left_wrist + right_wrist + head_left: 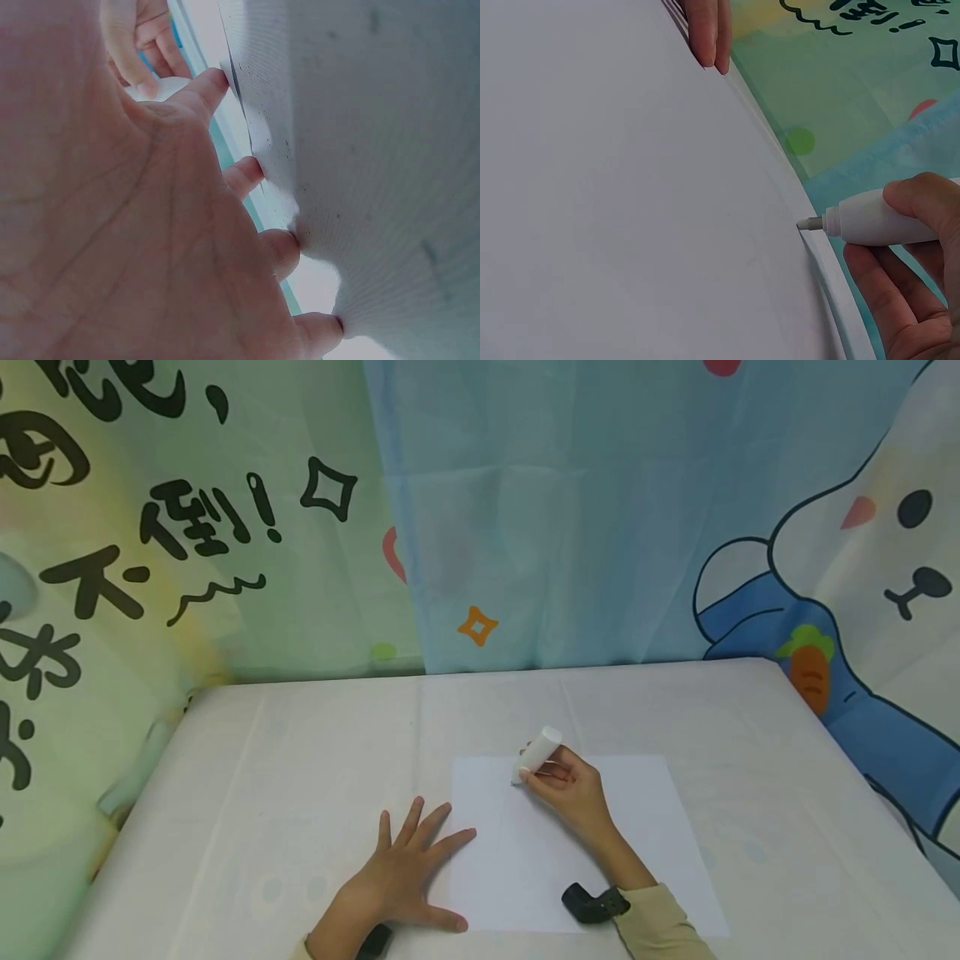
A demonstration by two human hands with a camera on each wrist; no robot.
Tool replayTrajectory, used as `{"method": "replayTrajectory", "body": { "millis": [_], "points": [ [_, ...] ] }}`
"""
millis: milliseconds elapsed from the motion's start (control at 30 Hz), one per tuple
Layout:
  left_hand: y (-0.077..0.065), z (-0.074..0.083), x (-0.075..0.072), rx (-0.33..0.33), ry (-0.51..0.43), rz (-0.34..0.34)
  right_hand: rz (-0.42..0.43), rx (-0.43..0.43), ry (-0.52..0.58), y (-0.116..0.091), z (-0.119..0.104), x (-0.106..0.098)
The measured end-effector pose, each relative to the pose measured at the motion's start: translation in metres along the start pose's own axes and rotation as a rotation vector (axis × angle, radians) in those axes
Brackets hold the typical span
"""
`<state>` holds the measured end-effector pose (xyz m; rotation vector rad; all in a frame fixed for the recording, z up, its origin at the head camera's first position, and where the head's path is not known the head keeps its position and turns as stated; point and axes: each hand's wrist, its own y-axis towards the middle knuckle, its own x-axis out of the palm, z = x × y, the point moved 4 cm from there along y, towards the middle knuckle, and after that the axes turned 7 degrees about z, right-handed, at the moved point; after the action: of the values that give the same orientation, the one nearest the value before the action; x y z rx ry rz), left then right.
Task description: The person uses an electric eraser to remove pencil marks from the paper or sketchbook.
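Observation:
A thick white pen-shaped tool (538, 753) with a narrow grey tip is held in my right hand (576, 793), thumb on one side and fingers on the other. In the right wrist view the tool (881, 217) points its tip at the white paper (540, 860); I cannot tell whether the two touch. The paper lies flat and shows no clear marks. My left hand (408, 868) rests with spread fingers at the paper's left edge. In the left wrist view its fingertips (279, 251) press the white surface.
A white cloth (300, 760) covers the table. Dark wrist devices (592, 903) sit on both wrists. Behind the table hangs a printed curtain (540, 527) with writing and a cartoon animal (870, 577) at the right.

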<state>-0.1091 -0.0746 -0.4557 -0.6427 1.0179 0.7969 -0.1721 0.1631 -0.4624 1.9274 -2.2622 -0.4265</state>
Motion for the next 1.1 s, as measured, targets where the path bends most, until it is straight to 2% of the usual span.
{"method": "replayTrajectory", "body": {
  "millis": [567,1100],
  "points": [
    [-0.0002,0.0007,0.0000,0.003,0.016,-0.006,-0.003,0.008,0.003,-0.0007,-0.0001,-0.0003],
    [-0.0004,0.0005,0.0009,0.006,0.020,0.004,-0.031,-0.040,0.013,-0.0009,-0.0003,0.0000]
  ]
}}
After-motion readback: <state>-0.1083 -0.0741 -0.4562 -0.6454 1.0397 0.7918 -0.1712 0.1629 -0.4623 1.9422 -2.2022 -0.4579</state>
